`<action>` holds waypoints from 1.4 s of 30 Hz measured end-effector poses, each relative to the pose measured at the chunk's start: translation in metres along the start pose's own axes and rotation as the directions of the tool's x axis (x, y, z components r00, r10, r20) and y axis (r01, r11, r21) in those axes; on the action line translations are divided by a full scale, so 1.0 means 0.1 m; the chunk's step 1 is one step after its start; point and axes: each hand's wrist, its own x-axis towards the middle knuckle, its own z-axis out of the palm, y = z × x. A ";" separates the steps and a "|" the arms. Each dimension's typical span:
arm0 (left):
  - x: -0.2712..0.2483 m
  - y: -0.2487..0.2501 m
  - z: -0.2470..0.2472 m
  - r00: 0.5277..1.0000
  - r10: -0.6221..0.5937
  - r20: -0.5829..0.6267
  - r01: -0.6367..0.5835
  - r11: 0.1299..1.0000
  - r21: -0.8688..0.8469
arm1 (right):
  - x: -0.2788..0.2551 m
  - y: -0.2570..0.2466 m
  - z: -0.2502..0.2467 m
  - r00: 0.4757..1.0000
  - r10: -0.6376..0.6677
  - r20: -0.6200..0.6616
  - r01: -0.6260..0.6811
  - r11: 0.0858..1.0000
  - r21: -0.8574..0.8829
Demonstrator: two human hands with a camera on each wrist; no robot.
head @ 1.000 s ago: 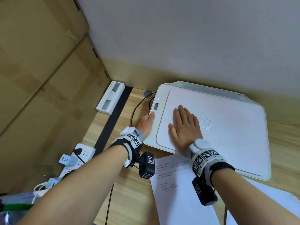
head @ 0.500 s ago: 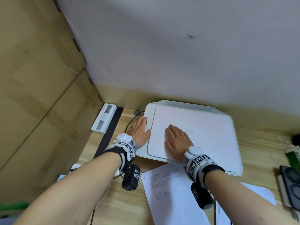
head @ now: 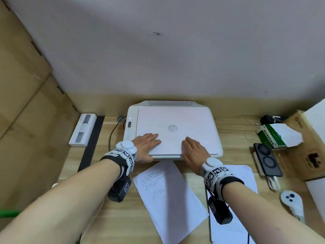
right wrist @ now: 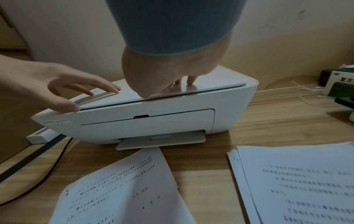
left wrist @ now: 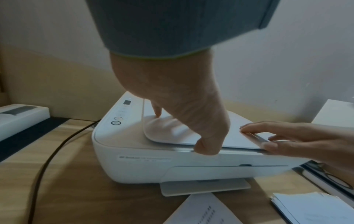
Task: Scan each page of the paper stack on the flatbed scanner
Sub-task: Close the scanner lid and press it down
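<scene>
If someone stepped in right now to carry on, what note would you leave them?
Left hand: fingers on the scanner lid, thumb at its front edge.
Right hand: same, further right.
Lid is down or nearly so; whether a page lies under it cannot be seen.
One loose page lies in front of the scanner; the stack sits right of it.
Left to do: lift the lid, swap pages, scan the stack.

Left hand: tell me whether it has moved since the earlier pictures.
Yes. The left hand has shifted right, from beside the control strip at the scanner's left edge onto the lid, its thumb now at the lid's front edge.
</scene>
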 end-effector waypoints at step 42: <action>0.77 -0.67 -2.10 0.764 -0.038 -0.644 0.104 0.992 0.066 | 1.64 0.12 -2.10 0.811 0.102 -0.575 -0.222 0.964 -0.143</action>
